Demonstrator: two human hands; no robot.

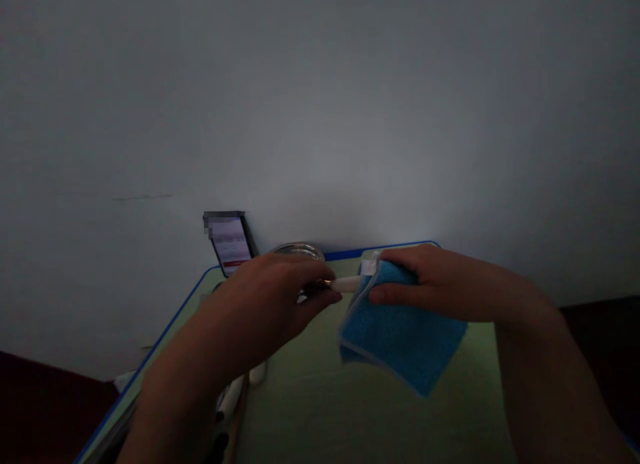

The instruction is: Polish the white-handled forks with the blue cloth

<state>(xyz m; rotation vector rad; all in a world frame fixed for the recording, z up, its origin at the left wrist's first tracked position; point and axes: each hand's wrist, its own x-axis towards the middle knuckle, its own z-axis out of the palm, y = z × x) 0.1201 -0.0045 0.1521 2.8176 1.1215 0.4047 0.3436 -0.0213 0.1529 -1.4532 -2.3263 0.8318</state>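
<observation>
head view: right hand [434,282] closed on blue cloth [405,337] (white handle [347,284] partly within)

Cloth [407,337]: blue, unpatterned, with a paler grey-white edging; between and below the right fingers [400,295]. Tag [369,267]: white, beside the right fingertips. Handle [347,284]: off-white, plain, between the left fingers [314,273] and the cloth. Bowl [305,249]: shiny silver, just beyond the left fingers. Phone [233,244]: black rim, pale lilac screen with a red band near its foot, left of the left fingers. Table [300,411]: muted green with a bright blue edge, below both sets of fingers. Wall [320,117]: grey, beyond them.
</observation>
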